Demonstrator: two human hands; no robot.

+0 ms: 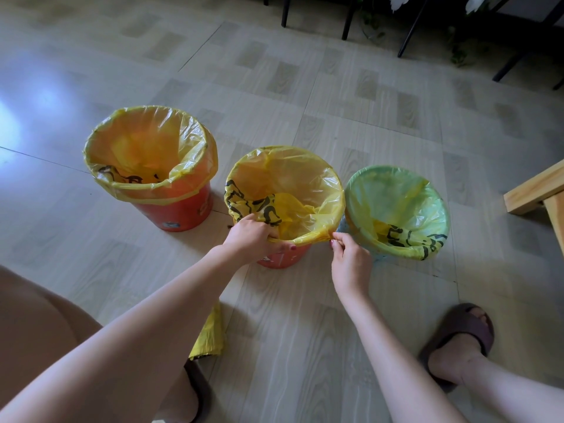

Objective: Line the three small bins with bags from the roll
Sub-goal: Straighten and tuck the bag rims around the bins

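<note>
Three small bins stand in a row on the floor, each with a yellow bag in it. The left orange bin (180,213) has its bag folded over the rim. My left hand (254,238) grips the near rim of the middle orange bin (282,257) together with its yellow bag (293,184), fingers curled inside. At the rim's near right, my right hand (348,257) pinches the bag's edge. The right bin (343,225) is pale blue, and its bag (396,206) covers the rim. The folded yellow bags from the roll (210,337) lie on the floor under my left forearm.
A wooden furniture leg (534,193) stands at the right edge. Black chair legs (409,32) and plants are at the back. My feet in dark slippers (460,334) rest on the floor near the bins. The pale tiled floor stretches to the left.
</note>
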